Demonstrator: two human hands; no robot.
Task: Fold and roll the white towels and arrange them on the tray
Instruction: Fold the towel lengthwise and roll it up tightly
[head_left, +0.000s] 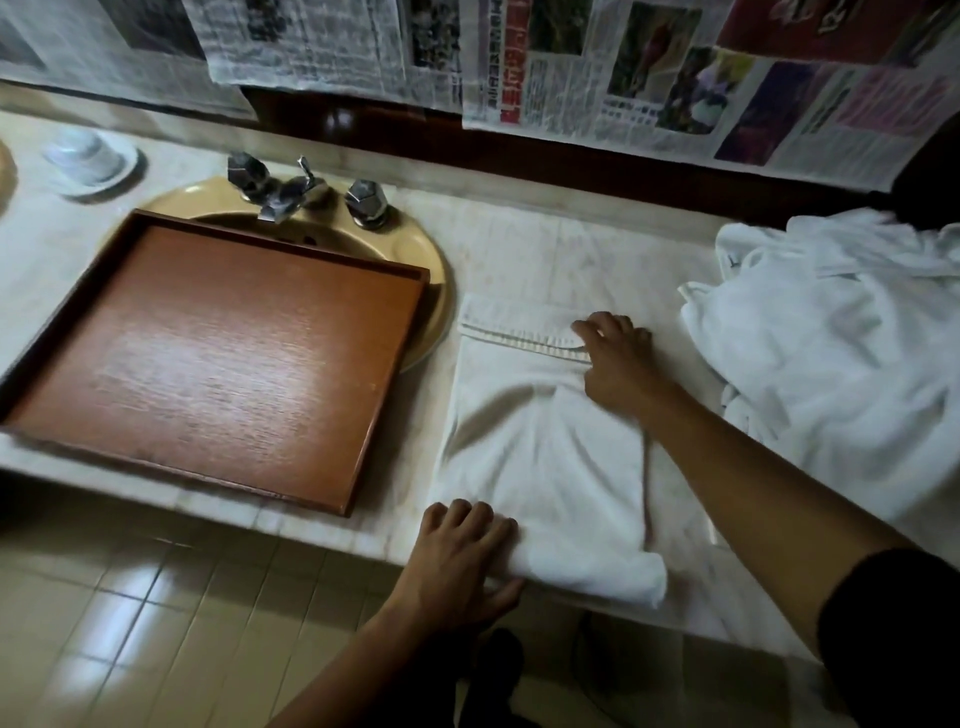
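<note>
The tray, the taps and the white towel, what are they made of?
Tray: looks like wood or wood veneer. It is reddish-brown with grain lines and a soft sheen.
Taps: shiny grey metal, probably chrome-plated, with bright glints.
White towel: soft matte cloth, likely cotton terry; it creases and rolls.

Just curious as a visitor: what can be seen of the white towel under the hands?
The white towel looks like soft terry, with a ribbed band near its far end. Folded to a long strip, it lies on the counter, right of the tray. The left hand grips its rolled near end; the right hand rests on it by the band.
</note>
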